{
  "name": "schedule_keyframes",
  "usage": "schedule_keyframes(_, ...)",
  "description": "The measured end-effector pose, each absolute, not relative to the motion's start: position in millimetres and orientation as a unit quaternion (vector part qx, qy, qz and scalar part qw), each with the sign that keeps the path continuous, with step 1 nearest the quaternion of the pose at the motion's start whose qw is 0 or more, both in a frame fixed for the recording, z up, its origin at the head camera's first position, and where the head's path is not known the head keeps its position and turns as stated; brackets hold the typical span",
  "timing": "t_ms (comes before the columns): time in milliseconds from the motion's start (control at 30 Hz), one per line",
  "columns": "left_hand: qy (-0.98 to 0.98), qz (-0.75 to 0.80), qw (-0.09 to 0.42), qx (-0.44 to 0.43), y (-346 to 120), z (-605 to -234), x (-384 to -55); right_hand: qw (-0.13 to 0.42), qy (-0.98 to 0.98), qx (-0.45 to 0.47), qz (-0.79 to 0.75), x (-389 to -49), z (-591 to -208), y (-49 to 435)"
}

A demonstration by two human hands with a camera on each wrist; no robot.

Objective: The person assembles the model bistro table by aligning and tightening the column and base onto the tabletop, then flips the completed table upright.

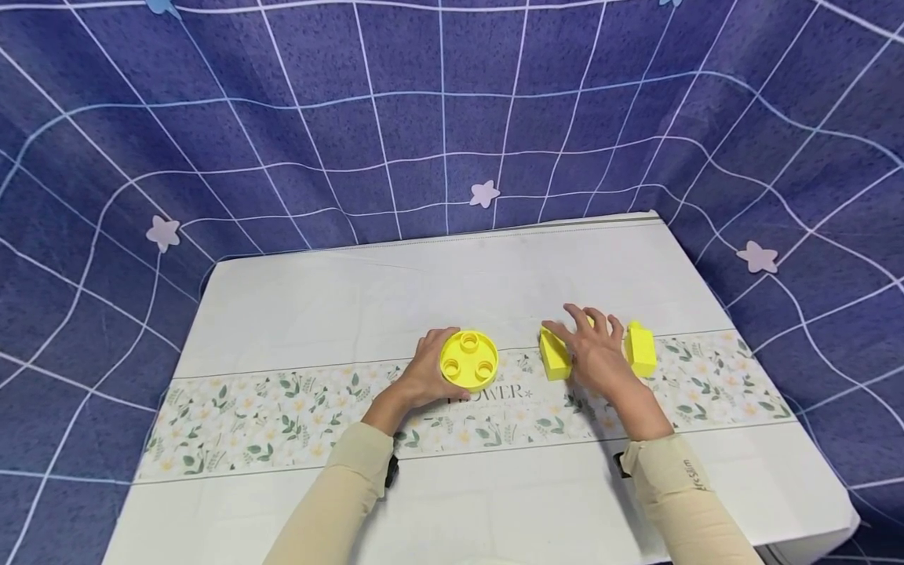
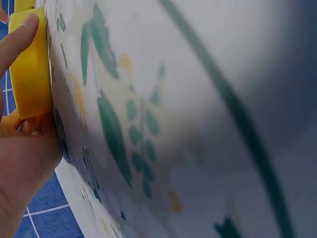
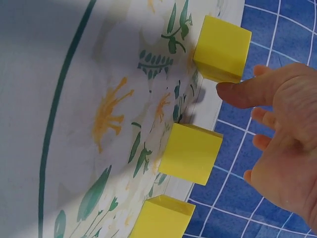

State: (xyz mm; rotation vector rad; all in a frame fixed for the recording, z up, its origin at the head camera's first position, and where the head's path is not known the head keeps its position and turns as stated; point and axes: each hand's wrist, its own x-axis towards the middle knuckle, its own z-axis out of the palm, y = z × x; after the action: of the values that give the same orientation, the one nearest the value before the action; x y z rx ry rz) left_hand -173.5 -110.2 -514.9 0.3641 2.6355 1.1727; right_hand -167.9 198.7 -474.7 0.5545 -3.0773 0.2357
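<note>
Yellow disc [image 1: 468,363] is gripped by your L hand [image 1: 424,373] from 9 o'clock, fingers approx. 11, thumb approx. 7. Your R hand [image 1: 597,357], fingers spread w/ nothing gripped, has one block [image 1: 555,357] at 9 o'clock by the thumb, contact unclear, another block [image 1: 640,351] at 3, third block [image 3: 192,154] between.

Reaches forward with both arms [image 1: 311,526], sleeved to the wrists [image 1: 386,408]. Slants the left forearm [image 1: 337,482] up and to the right and grips with the left hand [image 1: 425,372], curving the fingers [image 1: 434,340] along the far side and pressing the left thumb [image 2: 24,37] opposite on the near side. Angles the right forearm [image 1: 681,494] up and to the left. Holds the right hand [image 1: 597,355] with its back upward, well apart from the left hand, spreading loosely bent fingers and stretching the right thumb [image 3: 247,91] out to the left.
</note>
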Motion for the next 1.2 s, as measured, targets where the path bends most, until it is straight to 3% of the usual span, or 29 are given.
schedule_keyframes(533, 0.895, 0.411, 0.119, 0.130, -112.2, -514.0, -174.0, 0.016, -0.973, 0.212, 0.090, -164.7, -480.7, 195.4)
schedule_keyframes(867, 0.895, 0.407, 0.124, 0.133, -112.2, -514.0, -174.4, -0.004, -0.969, 0.226, 0.098, -162.3, -479.0, 188.4)
schedule_keyframes(1200, 0.897, 0.402, 0.122, 0.137, -113.2, -513.7, -174.3, 0.026, -0.965, 0.234, 0.114, -163.6, -479.4, 186.7)
